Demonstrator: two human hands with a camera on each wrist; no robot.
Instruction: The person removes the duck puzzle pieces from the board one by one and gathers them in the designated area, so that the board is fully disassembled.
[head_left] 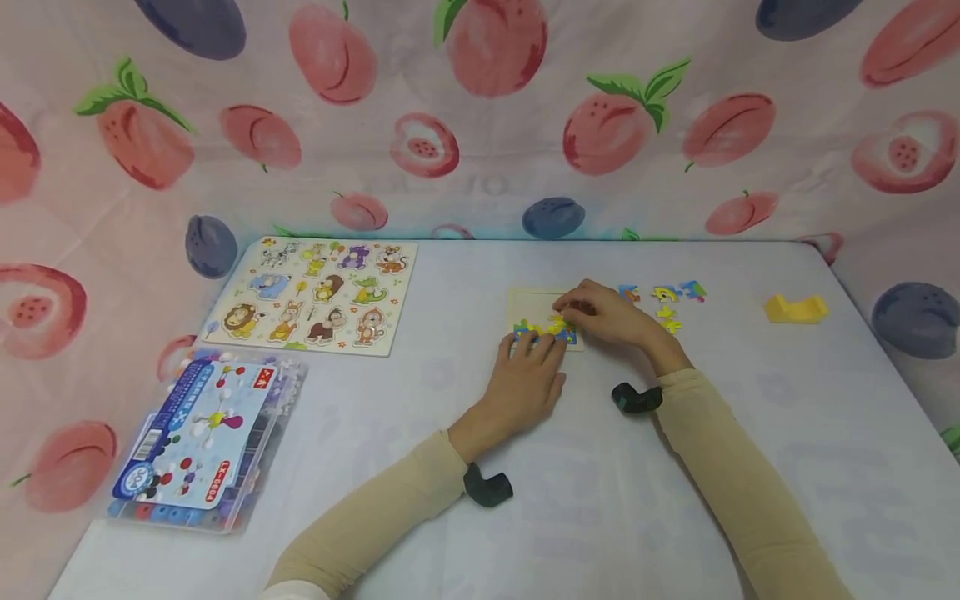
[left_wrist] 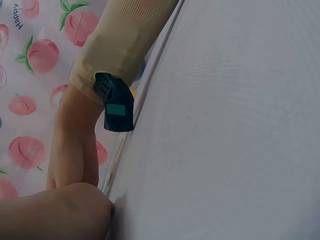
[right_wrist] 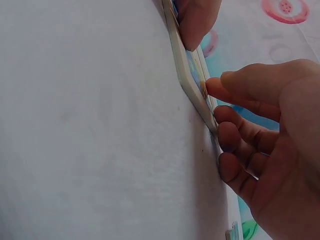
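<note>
A small jigsaw board with a pale frame lies flat near the middle of the table, its near part filled with blue and yellow puzzle pieces. The fingers of my left hand lie extended over its near edge, on the joined pieces. From the right, my right hand reaches over the board and pinches a small puzzle piece between thumb and index finger, mostly hidden by the fingertips. Its other fingers curl loosely beside the board's edge. In the left wrist view the left hand hides the board.
Several loose puzzle pieces lie right of the board, with a yellow block farther right. At the left are an animal puzzle board and a clear plastic case with a printed card. A fruit-patterned cloth hangs behind the table.
</note>
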